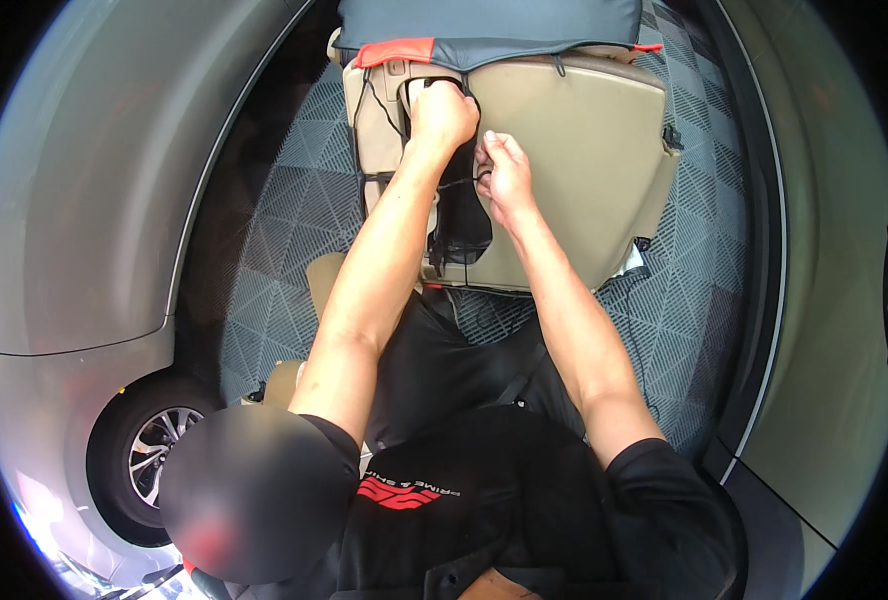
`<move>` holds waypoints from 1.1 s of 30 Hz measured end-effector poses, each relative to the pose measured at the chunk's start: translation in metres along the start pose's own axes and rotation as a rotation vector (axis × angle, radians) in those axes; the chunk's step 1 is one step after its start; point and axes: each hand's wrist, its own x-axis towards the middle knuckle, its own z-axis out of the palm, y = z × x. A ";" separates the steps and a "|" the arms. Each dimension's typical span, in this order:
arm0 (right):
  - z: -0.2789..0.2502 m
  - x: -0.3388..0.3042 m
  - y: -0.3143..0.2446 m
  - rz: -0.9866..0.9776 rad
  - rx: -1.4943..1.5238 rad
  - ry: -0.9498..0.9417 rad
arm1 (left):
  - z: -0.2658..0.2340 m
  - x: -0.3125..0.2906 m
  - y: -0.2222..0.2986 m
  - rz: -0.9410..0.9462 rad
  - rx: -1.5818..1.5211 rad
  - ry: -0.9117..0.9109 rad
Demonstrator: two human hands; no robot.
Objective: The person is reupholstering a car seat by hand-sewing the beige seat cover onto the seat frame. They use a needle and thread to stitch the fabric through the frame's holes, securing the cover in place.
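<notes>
A beige car seat point(584, 150) lies in front of me, with a dark seat cover point(534, 22) edged in red over its far end. My left hand point(444, 115) is closed in a fist at the dark slot near the seat's far left; what is inside the fist is hidden. Just right of the slot, my right hand point(505, 178) pinches a thin black cord point(459, 184) that runs leftward across it. Black fabric point(461, 225) hangs within the slot below my hands. Another black cord point(382, 108) loops down the seat's left side.
A silver car point(74, 200) with a wheel point(154, 455) stands at left, and a grey-green vehicle body point(824, 300) at right. Grey patterned floor tiles point(284, 220) lie between them. Beige padded parts point(324, 280) sit beside my left arm. A blurred dark round shape covers the lower left.
</notes>
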 end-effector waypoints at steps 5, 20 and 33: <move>0.012 -0.008 -0.011 -0.031 0.029 -0.006 | 0.001 0.006 -0.008 -0.011 -0.024 0.040; 0.013 0.048 -0.017 -0.238 -0.909 0.123 | 0.005 0.032 -0.035 -0.150 -0.345 -0.192; 0.018 0.040 -0.018 -0.312 -0.890 0.241 | -0.005 0.026 -0.022 -0.123 -0.281 -0.280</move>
